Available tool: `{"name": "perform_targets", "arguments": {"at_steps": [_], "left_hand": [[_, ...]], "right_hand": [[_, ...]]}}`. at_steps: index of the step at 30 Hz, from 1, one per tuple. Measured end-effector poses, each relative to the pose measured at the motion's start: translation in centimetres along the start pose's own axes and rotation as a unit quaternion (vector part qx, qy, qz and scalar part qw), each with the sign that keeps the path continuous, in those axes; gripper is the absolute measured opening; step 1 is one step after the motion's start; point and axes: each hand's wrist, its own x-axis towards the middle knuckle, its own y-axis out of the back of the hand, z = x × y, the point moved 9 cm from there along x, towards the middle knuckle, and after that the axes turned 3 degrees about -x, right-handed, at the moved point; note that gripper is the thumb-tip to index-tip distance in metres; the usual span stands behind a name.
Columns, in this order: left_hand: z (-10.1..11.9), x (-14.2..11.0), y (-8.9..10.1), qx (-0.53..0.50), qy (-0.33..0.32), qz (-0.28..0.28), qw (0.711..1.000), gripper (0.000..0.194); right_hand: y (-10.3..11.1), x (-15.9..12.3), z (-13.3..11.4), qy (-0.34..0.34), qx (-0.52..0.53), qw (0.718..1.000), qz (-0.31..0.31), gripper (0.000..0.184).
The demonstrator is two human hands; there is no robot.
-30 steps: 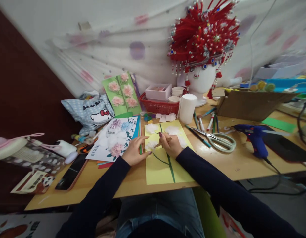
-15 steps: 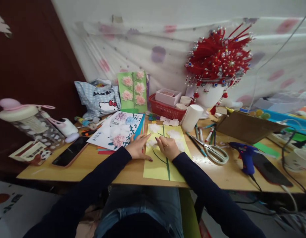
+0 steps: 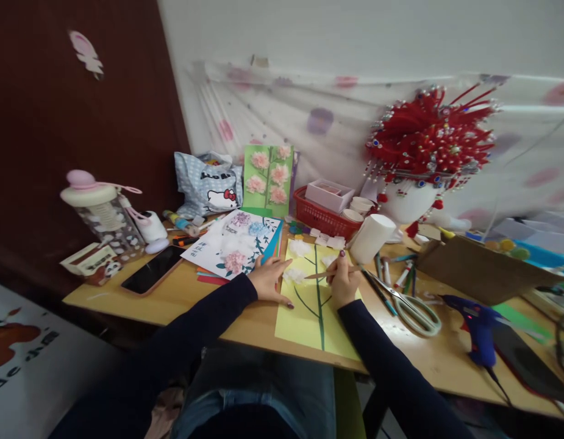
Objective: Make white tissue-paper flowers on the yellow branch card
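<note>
A yellow sheet of paper [image 3: 295, 323] lies before me, with a green stem and branches [image 3: 321, 323] on it. White fluffy tufts [image 3: 294, 275] sit at several spots on its upper half. My left hand [image 3: 269, 281] rests at the sheet's left edge, thumb and fingers spread, holding nothing. Above the sheet's right side, my right hand [image 3: 344, 283] grips a thin brown pointed stick [image 3: 316, 276]. The stick lies nearly level, its tip pointing left near a white tuft. My right fingers partly hide another white tuft [image 3: 328, 261].
Left of the sheet lie a flower picture [image 3: 213, 244] and a phone [image 3: 151, 271]. Scissors [image 3: 416, 314], pens [image 3: 403, 274] and a blue glue gun [image 3: 480, 335] lie to the right. Behind stand a white roll [image 3: 373, 239], a red basket [image 3: 325, 224] and a red beaded headdress [image 3: 432, 140].
The view has swung, so things sit farther right and lower. My right hand has turned and drawn away from the left-hand tuft, showing the brown stick. My left hand stays by the sheet's edge.
</note>
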Motion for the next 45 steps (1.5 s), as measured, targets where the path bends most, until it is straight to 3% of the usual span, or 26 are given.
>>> {"name": "perform_targets", "arguments": {"at_steps": [5,7,11,14,17,20,24,27,35,41,45], "left_hand": [[0.3,0.0,0.3,-0.011,-0.018,0.024,0.999,0.109],[0.1,0.0,1.9,-0.024,-0.023,0.064,0.997,0.091],[-2.9,-0.8,8.4,-0.055,-0.007,0.198,0.979,0.023],[-7.7,-1.9,13.9,-0.034,0.060,0.283,0.957,0.027],[-12.3,-2.6,17.1,0.024,0.117,0.303,0.945,0.033],[-15.2,-2.2,17.1,0.043,0.135,0.284,0.948,0.029],[-16.7,-1.3,15.3,0.063,0.156,0.280,0.945,0.020],[-17.0,-1.0,14.6,0.071,0.168,0.294,0.938,0.008],[-16.8,-1.8,15.6,0.067,0.187,0.307,0.931,0.009],[-16.4,-2.3,16.1,0.060,0.180,0.307,0.933,0.014],[-16.2,-1.4,15.2,0.065,0.156,0.291,0.942,0.034]], "right_hand": [[0.4,0.2,0.1,-0.025,0.034,0.999,0.022,0.056],[0.6,0.2,0.0,-0.031,0.028,0.999,0.030,0.056],[0.7,0.1,-0.4,-0.029,0.006,0.999,0.031,0.056],[0.3,0.1,-0.6,-0.026,0.008,1.000,0.015,0.056],[-0.2,0.0,-0.6,-0.021,0.014,1.000,-0.004,0.057],[-0.4,0.0,-0.6,-0.016,0.009,1.000,-0.008,0.058],[-0.5,0.0,-0.5,-0.012,-0.007,1.000,-0.011,0.059],[-0.6,-0.1,-0.4,-0.014,-0.007,1.000,-0.015,0.060],[-0.6,-0.1,-0.2,0.006,-0.012,1.000,-0.014,0.059],[-0.2,-0.1,0.2,0.008,-0.004,1.000,0.000,0.058],[-0.5,-0.3,0.0,0.007,-0.018,1.000,-0.007,0.058]]}}
